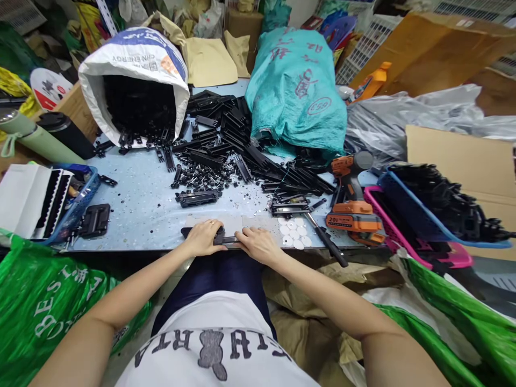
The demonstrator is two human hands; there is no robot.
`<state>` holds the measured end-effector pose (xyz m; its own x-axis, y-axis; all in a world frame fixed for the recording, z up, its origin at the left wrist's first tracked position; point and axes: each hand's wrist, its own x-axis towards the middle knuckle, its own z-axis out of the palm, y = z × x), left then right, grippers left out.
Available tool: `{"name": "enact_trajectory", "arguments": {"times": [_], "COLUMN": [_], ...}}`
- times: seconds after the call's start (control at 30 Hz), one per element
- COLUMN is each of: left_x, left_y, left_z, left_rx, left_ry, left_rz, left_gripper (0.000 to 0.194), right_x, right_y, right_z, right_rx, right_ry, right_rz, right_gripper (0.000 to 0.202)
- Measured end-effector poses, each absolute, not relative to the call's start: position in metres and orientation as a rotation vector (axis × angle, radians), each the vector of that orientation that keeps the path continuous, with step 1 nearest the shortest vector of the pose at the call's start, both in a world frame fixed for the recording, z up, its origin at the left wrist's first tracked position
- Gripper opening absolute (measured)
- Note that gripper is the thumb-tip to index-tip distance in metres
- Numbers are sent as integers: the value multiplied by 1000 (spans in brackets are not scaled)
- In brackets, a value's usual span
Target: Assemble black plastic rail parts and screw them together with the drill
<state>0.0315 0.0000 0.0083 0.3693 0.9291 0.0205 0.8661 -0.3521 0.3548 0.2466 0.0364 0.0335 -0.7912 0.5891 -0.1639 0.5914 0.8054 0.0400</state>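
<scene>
At the front edge of the table, a long black plastic part [229, 239] lies crosswise under both my hands. My left hand [205, 237] is closed over its left portion, thumb at the near side. Curled fingers of my right hand [257, 243] grip its right end, which they mostly hide. Just beyond sits a similar black part [198, 198], beside a heap of small screws [207, 176]. White round discs [293, 232] lie right of my right hand, near a tool with a black handle [329, 244].
An orange cordless drill [350, 207] stands at right, beside pink [451, 257] and blue [447, 232] baskets. Black parts spill from a white sack [133, 45] and lie near a teal sack [294, 91]. A blue basket [83, 201] stands at left.
</scene>
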Motion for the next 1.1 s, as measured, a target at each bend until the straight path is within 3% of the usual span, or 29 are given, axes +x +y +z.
{"name": "enact_trajectory", "arguments": {"times": [0.1, 0.37, 0.53, 0.67, 0.9, 1.1], "left_x": [29, 27, -14, -42, -45, -68], "left_y": [-2, 18, 104, 145, 119, 78], "left_z": [1, 9, 30, 27, 25, 31], "left_rx": [2347, 2394, 1847, 1705, 1887, 1884], "left_ry": [1633, 1549, 2425, 2453, 2413, 2439], "left_rz": [430, 380, 287, 79, 139, 567], "left_gripper": [45, 55, 35, 28, 29, 30], "right_x": [241, 255, 279, 272, 195, 199], "right_y": [35, 61, 69, 87, 182, 183], "right_z": [44, 17, -12, -8, 4, -1], "right_rx": [951, 868, 937, 1076, 1447, 1511], "right_ry": [2864, 2994, 3092, 3142, 2966, 3028], "right_rz": [58, -25, -147, -167, -135, -322], "right_gripper": [37, 39, 39, 35, 31, 31]}}
